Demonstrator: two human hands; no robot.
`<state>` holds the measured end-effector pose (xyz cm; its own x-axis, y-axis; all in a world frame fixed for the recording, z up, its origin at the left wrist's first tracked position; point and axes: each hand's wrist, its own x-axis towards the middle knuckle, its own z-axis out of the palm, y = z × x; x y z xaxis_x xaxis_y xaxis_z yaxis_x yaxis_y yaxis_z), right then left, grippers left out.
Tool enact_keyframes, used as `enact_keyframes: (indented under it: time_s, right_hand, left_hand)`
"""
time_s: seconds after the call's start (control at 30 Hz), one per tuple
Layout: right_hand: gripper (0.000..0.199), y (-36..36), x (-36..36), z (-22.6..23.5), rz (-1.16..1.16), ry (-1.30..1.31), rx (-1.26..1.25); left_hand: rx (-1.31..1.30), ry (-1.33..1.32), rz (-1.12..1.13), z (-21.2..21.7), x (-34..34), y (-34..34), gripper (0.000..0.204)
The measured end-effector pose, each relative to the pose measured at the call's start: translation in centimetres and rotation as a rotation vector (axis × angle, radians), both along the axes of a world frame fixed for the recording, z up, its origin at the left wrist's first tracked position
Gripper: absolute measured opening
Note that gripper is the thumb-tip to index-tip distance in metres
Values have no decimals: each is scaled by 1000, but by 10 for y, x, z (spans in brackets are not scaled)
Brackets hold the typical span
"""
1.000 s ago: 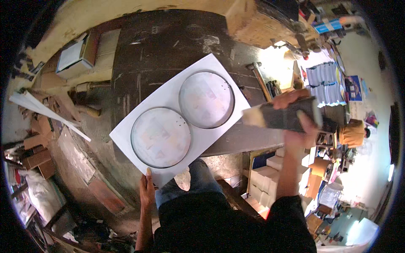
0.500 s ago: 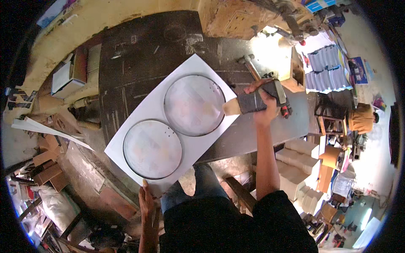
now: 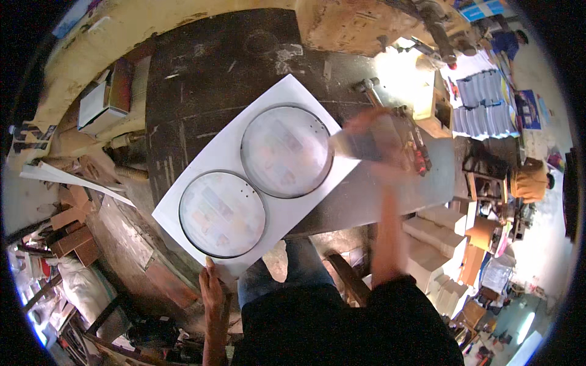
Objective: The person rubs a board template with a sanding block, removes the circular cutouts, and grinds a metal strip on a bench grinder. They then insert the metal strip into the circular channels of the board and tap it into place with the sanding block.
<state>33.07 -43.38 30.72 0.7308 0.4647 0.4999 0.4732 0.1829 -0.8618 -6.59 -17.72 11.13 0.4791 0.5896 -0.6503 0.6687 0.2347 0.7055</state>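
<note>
A white rectangular board (image 3: 168,213) lies slanted over the dark tabletop, its near end reaching past the table's edge. Two round, pale discs with thin dark rims show on it: a farther disc (image 3: 287,152) and a nearer disc (image 3: 223,213), each with small dark dots. My left hand (image 3: 212,290) pinches the board's near edge, thumb on top. At the board's right corner, my right hand (image 3: 394,152) is smeared by motion. It grips a dark rectangular block with a tan end (image 3: 349,146), which is close to the farther disc's rim; its exact kind is unclear.
A hammer (image 3: 368,88) and red-handled tools (image 3: 420,158) lie on the table (image 3: 207,79) at the right. A carton (image 3: 107,104) stands at the left. Stacked books (image 3: 482,100), paper stacks (image 3: 436,235) and a person in a tan top (image 3: 528,181) are farther right.
My right hand and the block have shifted slightly and are now blurred. My left hand stays on the board's edge. The whole view has shifted a little.
</note>
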Motion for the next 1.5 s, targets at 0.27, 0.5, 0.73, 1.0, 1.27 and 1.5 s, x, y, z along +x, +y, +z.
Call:
enact_keyframes:
  time_s: [0.27,0.5,0.73,1.0,1.27,1.5]
  right_hand:
    - [48,-13,34,-79,-125,568,239]
    - [48,-3,18,-47,-35,447,201]
    - [34,62,16,23,456,164,220]
    - [39,110,16,-98,250,447,174]
    - [39,127,30,-43,234,392,-199]
    - [38,164,-10,-16,316,402,-13]
  left_hand:
    - [-244,50,403,8,5,-20,61]
    - [84,-91,377,-39,-40,35,41]
    - [93,-236,540,16,-17,106,32]
    - [172,-245,654,14,11,92,35]
    - [216,-154,455,8,-12,98,40]
    - [71,-202,525,23,-23,34,40]
